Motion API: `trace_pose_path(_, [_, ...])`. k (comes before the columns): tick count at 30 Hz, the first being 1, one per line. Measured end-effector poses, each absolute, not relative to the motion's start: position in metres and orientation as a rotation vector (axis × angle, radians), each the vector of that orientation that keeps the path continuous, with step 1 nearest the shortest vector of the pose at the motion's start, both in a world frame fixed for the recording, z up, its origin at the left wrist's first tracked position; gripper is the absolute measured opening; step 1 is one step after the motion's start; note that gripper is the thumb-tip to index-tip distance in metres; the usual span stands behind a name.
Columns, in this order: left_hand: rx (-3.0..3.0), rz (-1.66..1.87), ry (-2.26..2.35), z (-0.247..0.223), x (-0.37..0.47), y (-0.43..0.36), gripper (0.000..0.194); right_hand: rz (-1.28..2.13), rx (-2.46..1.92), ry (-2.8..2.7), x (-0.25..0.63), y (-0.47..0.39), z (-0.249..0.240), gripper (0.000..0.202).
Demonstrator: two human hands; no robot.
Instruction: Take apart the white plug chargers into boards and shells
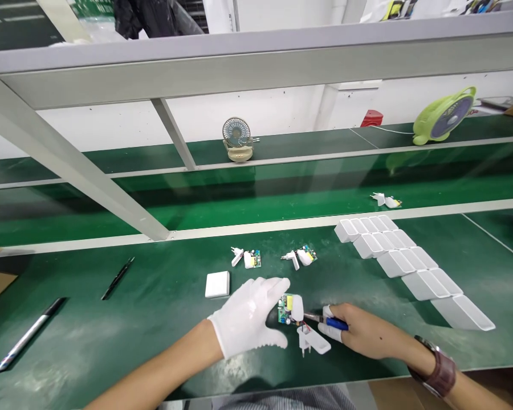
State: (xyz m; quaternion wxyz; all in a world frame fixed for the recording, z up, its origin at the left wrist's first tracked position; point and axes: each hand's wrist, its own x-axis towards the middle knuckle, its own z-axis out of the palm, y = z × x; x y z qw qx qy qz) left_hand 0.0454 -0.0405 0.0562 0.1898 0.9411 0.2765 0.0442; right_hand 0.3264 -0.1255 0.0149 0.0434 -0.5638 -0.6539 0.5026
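Note:
My left hand (pixel 250 316), in a white glove, is open with thumb and fingers apart around the left side of a small green circuit board (pixel 283 310). The board carries a yellow component and a white block (pixel 297 308). Thin wires run from it to a white plug piece (pixel 314 340) with pins, lying just below. In my right hand (pixel 359 330), with white covers on the thumb and a finger, is a slim blue-handled tool (pixel 336 323). Its metal tip points at the white block's lower right; whether it touches is unclear.
Two similar board-and-plug sets (pixel 252 259) (pixel 305 255) and a white square box (pixel 218 284) lie beyond my hands. White plastic cases (pixel 461 312) stand in rows at right. A marker (pixel 29 336) and a black pen (pixel 117 278) lie left. A metal post (pixel 89 176) rises behind them.

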Motion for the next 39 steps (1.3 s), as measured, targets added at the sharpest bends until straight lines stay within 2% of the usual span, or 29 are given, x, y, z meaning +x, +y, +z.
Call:
trace_pose_path(4, [2.69, 0.128, 0.777, 0.049, 0.058, -0.052, 0.038, 1.368, -1.824, -2.124, 0.325, -0.136, 0.023, 0.007])
trace_pose_path(7, [2.697, 0.079, 0.811, 0.043, 0.059, -0.052, 0.023, 1.026, -1.844, -2.321, 0.332, -0.146, 0.024, 0.025])
trace_pose_path(9, [2.701, 0.03, 0.816, 0.04, 0.054, -0.048, 0.029, 0.823, -1.805, -2.406, 0.338, -0.152, 0.025, 0.034])
trace_pose_path(12, [2.686, 0.115, 0.832, 0.042, 0.041, -0.041, 0.069, 0.788, -1.832, -2.322, 0.346, -0.156, 0.031, 0.042])
trace_pose_path(13, [2.659, 0.191, 0.85, 0.045, 0.037, -0.04, 0.076, 0.835, -1.841, -2.247, 0.347, -0.156, 0.034, 0.042])
trace_pose_path(14, [2.62, 0.274, 0.874, 0.049, 0.033, -0.04, 0.075, 0.897, -1.839, -2.161, 0.347, -0.155, 0.037, 0.039])
trace_pose_path(17, [2.479, 0.475, 0.92, 0.064, 0.032, -0.047, 0.054, 1.148, -1.731, -1.929, 0.341, -0.148, 0.049, 0.025])
trace_pose_path(23, [2.344, 0.637, 0.866, 0.078, 0.065, -0.067, 0.05, 1.531, -1.32, -1.738, 0.314, -0.13, 0.065, 0.038])
trace_pose_path(28, [2.243, 0.897, 0.763, 0.093, 0.071, -0.067, 0.033, 1.625, -1.11, -1.626, 0.301, -0.125, 0.07, 0.037])
trace_pose_path(33, [2.282, 1.103, 0.804, 0.1, 0.064, -0.075, 0.009, 1.411, -1.152, -1.331, 0.284, -0.117, 0.07, 0.045])
trace_pose_path(34, [2.331, 1.093, 0.816, 0.095, 0.066, -0.076, 0.009, 1.369, -1.146, -1.243, 0.279, -0.112, 0.067, 0.045])
trace_pose_path(37, [2.396, 1.088, 0.958, 0.075, 0.073, -0.071, 0.042, 1.346, -1.071, -1.019, 0.254, -0.088, 0.055, 0.045])
trace_pose_path(39, [2.24, 1.085, 1.189, 0.063, 0.073, -0.065, 0.06, 1.344, -0.984, -1.025, 0.232, -0.063, 0.053, 0.049])
